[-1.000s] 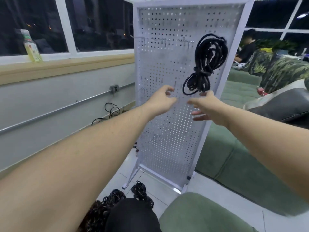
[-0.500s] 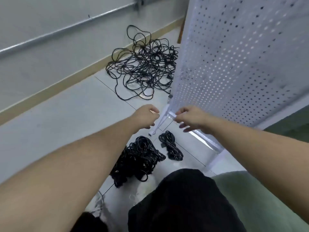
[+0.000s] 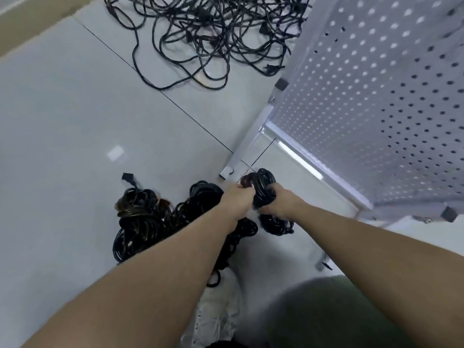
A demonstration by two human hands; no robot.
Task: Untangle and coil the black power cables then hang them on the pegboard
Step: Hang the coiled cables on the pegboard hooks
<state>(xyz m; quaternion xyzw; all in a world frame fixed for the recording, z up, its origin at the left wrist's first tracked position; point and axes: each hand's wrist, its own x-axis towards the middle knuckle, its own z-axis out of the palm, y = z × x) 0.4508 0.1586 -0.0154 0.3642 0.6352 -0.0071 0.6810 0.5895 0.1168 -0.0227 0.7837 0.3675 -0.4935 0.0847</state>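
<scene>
A small coiled black cable lies low over the floor by the pegboard's foot. My right hand is closed around its middle, and my left hand grips it from the left side. Its lower loops hang below my right wrist. A heap of several coiled black cables rests on the floor to the left, partly hidden under my left forearm. A loose tangle of black cables spreads over the tiles at the top. The white pegboard stands at the right.
The pegboard's metal foot reaches toward my hands. A green cushion sits at the bottom right and a white cloth lies between my arms. A beige skirting strip runs along the top left.
The view tilted from the pegboard down to the floor. Both hands dropped from in front of the board to the floor and closed on a coiled cable by the foot.
</scene>
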